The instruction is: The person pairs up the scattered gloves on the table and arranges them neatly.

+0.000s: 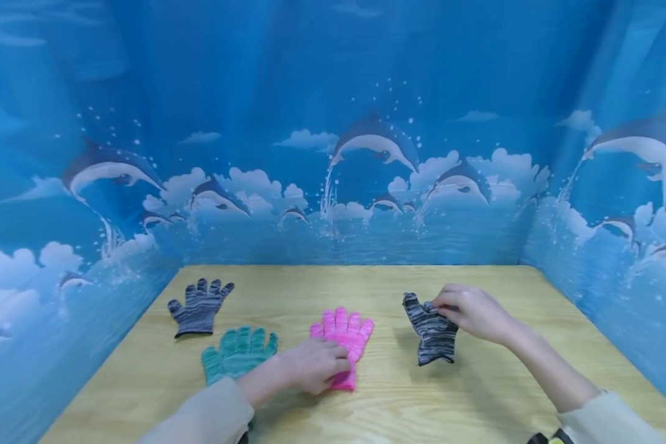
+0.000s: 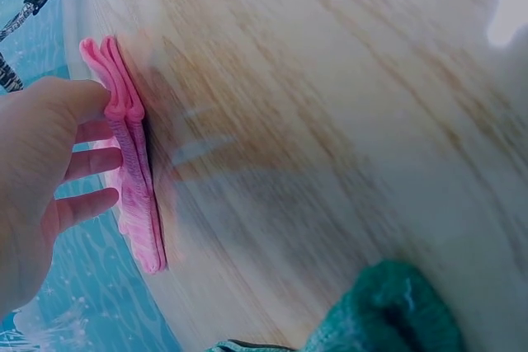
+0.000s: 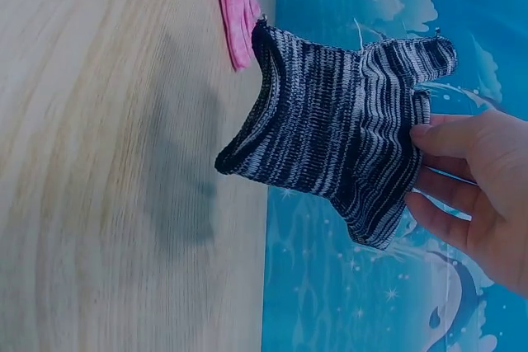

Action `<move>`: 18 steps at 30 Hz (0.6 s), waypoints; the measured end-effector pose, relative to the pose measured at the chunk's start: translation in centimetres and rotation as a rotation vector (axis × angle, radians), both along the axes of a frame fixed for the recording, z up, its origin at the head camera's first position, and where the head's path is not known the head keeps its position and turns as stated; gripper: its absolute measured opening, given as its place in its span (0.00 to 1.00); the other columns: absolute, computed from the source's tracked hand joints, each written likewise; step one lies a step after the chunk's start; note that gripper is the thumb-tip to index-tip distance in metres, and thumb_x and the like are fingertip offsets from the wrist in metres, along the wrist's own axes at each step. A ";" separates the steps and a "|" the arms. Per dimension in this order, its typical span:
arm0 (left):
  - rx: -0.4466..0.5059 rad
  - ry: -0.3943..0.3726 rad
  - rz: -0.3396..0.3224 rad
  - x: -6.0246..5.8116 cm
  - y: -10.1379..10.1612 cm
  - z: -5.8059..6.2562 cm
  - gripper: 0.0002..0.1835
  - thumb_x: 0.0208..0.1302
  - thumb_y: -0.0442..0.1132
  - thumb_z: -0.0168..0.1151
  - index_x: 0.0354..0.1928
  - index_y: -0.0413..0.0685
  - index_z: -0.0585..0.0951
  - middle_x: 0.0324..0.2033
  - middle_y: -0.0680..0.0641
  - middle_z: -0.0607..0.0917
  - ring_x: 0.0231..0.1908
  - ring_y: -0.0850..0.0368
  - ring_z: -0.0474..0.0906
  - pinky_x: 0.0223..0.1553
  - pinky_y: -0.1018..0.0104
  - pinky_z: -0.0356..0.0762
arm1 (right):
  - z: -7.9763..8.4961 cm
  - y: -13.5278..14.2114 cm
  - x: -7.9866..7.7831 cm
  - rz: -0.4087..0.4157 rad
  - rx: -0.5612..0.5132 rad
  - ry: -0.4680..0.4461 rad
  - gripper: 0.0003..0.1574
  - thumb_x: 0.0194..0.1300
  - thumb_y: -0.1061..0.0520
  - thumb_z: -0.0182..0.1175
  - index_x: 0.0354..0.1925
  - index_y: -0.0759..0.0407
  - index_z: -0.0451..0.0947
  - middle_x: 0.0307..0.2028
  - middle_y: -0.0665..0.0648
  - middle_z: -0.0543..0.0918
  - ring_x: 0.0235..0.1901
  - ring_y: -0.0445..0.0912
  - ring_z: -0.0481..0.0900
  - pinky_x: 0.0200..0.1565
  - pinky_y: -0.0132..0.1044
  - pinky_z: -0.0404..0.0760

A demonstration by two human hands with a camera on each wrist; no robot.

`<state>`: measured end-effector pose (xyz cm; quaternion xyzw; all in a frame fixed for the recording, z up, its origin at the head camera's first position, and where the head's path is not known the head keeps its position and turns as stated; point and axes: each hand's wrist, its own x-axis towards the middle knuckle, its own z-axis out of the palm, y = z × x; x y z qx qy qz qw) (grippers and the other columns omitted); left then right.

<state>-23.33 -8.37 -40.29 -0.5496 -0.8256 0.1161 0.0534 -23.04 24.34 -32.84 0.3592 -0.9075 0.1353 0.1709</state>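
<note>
My right hand (image 1: 477, 312) pinches the finger end of a black-and-white striped knit glove (image 1: 437, 336) and holds it above the table. Its cuff hangs downward, and in the right wrist view the glove (image 3: 313, 113) shows its open cuff edge. On the table lies a pink knit glove (image 1: 344, 336), fingers pointing away from me. My left hand (image 1: 316, 365) rests over its palm and cuff, with thumb and fingertips touching the fabric in the left wrist view. Just left of that hand is a green knit glove (image 1: 238, 351), partly covered by my forearm.
A second grey-black striped glove (image 1: 200, 311) lies flat at the back left of the wooden table (image 1: 477, 401). Blue curtains (image 1: 288, 74) printed with dolphins stand along the table's back and both sides.
</note>
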 end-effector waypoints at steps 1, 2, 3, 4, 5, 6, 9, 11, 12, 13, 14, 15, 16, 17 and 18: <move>0.002 0.000 0.006 0.0 -0.1 0.0 0.09 0.57 0.43 0.62 0.40 0.60 0.79 0.31 0.61 0.73 0.33 0.68 0.69 0.34 0.76 0.68 | 0.0 -0.2 -0.1 0.009 0.002 0.004 0.12 0.51 0.69 0.65 0.36 0.59 0.83 0.32 0.49 0.81 0.30 0.42 0.79 0.31 0.33 0.78; 0.003 -0.001 0.010 0.0 -0.2 0.0 0.09 0.58 0.43 0.62 0.41 0.60 0.79 0.31 0.61 0.73 0.32 0.68 0.69 0.34 0.76 0.67 | -0.1 -0.4 -0.3 0.012 0.007 0.011 0.12 0.51 0.69 0.65 0.35 0.59 0.83 0.31 0.49 0.81 0.30 0.42 0.79 0.31 0.33 0.78; 0.003 0.002 0.012 0.1 -0.3 0.0 0.08 0.58 0.43 0.62 0.41 0.60 0.79 0.31 0.61 0.73 0.32 0.68 0.68 0.33 0.77 0.66 | -0.2 -0.6 -0.4 0.016 0.011 0.014 0.12 0.50 0.69 0.65 0.35 0.58 0.83 0.31 0.49 0.81 0.30 0.42 0.79 0.31 0.33 0.78; 0.002 0.006 0.007 0.0 -0.2 0.0 0.08 0.59 0.44 0.61 0.41 0.61 0.79 0.31 0.61 0.73 0.32 0.69 0.68 0.32 0.78 0.65 | -0.3 -0.6 -0.4 0.014 0.016 0.014 0.12 0.50 0.69 0.66 0.35 0.58 0.83 0.31 0.48 0.80 0.29 0.41 0.79 0.30 0.33 0.78; 0.003 0.004 0.003 -0.1 -0.2 0.0 0.08 0.59 0.44 0.61 0.41 0.60 0.79 0.31 0.61 0.73 0.32 0.69 0.67 0.32 0.78 0.64 | -0.5 -0.6 -0.3 0.012 0.021 0.014 0.12 0.50 0.69 0.66 0.35 0.58 0.83 0.31 0.48 0.80 0.29 0.41 0.79 0.30 0.33 0.78; 0.007 0.008 0.000 -0.2 -0.2 0.0 0.08 0.59 0.44 0.61 0.41 0.60 0.80 0.31 0.61 0.73 0.31 0.69 0.67 0.31 0.79 0.63 | -0.6 -0.6 -0.3 0.012 0.027 0.016 0.12 0.50 0.68 0.66 0.35 0.57 0.83 0.31 0.48 0.80 0.30 0.41 0.79 0.30 0.33 0.78; 0.026 0.005 0.012 -0.7 -0.6 0.3 0.08 0.60 0.45 0.60 0.41 0.58 0.80 0.31 0.60 0.75 0.32 0.69 0.69 0.35 0.78 0.66 | -1.1 -0.6 -0.4 0.014 0.031 0.024 0.12 0.49 0.68 0.66 0.34 0.57 0.83 0.30 0.47 0.80 0.29 0.40 0.79 0.30 0.32 0.78; 0.054 -0.021 0.052 -1.1 -1.2 0.9 0.08 0.62 0.44 0.59 0.42 0.56 0.81 0.32 0.59 0.78 0.35 0.68 0.72 0.40 0.75 0.70 | -1.4 -0.7 -0.4 0.018 0.024 0.034 0.12 0.48 0.69 0.67 0.34 0.57 0.83 0.30 0.47 0.80 0.29 0.40 0.79 0.30 0.32 0.78; 0.072 -0.037 0.082 -1.3 -1.7 1.3 0.08 0.62 0.44 0.59 0.42 0.55 0.81 0.34 0.58 0.79 0.36 0.67 0.73 0.43 0.72 0.71 | -1.4 -0.7 -0.5 0.019 0.020 0.041 0.13 0.48 0.69 0.67 0.34 0.57 0.83 0.30 0.47 0.80 0.29 0.40 0.79 0.29 0.32 0.78; 0.089 -0.058 0.119 -1.6 -2.3 1.7 0.09 0.63 0.43 0.58 0.44 0.53 0.81 0.35 0.57 0.81 0.39 0.65 0.75 0.47 0.67 0.72 | -1.5 -0.8 -0.5 0.022 0.015 0.047 0.13 0.47 0.69 0.67 0.33 0.57 0.83 0.30 0.47 0.80 0.29 0.40 0.79 0.29 0.32 0.78; 0.115 -0.081 0.161 -1.9 -3.1 2.2 0.10 0.63 0.43 0.58 0.44 0.52 0.81 0.37 0.55 0.81 0.40 0.63 0.76 0.48 0.65 0.72 | -1.5 -0.9 -0.6 0.024 0.010 0.051 0.14 0.47 0.69 0.67 0.33 0.57 0.83 0.30 0.47 0.80 0.29 0.40 0.79 0.29 0.32 0.78; 0.143 -0.098 0.199 -2.2 -4.0 2.6 0.10 0.63 0.42 0.58 0.45 0.50 0.81 0.38 0.54 0.82 0.41 0.62 0.77 0.49 0.62 0.72 | -1.4 -1.0 -0.8 0.029 0.006 0.056 0.14 0.47 0.70 0.67 0.33 0.56 0.83 0.30 0.47 0.80 0.28 0.40 0.79 0.29 0.32 0.78; 0.175 -0.115 0.229 -2.6 -4.7 3.0 0.10 0.64 0.41 0.58 0.45 0.48 0.81 0.39 0.52 0.83 0.42 0.60 0.77 0.50 0.60 0.72 | -1.4 -0.9 -0.8 0.027 0.004 0.059 0.14 0.46 0.70 0.67 0.33 0.56 0.83 0.30 0.47 0.80 0.29 0.40 0.79 0.29 0.32 0.78; 0.209 -0.123 0.251 -3.0 -5.5 3.3 0.10 0.63 0.39 0.58 0.45 0.46 0.81 0.38 0.50 0.83 0.41 0.58 0.78 0.49 0.59 0.73 | -1.4 -0.8 -0.8 0.027 0.003 0.061 0.14 0.46 0.70 0.67 0.34 0.56 0.83 0.30 0.46 0.80 0.29 0.40 0.79 0.29 0.32 0.78; 0.243 -0.130 0.272 -3.4 -6.3 3.6 0.10 0.63 0.38 0.58 0.44 0.45 0.82 0.39 0.49 0.83 0.41 0.56 0.79 0.48 0.58 0.74 | -1.4 -0.8 -0.8 0.028 0.002 0.064 0.14 0.46 0.70 0.67 0.33 0.56 0.83 0.30 0.46 0.80 0.29 0.39 0.79 0.29 0.32 0.78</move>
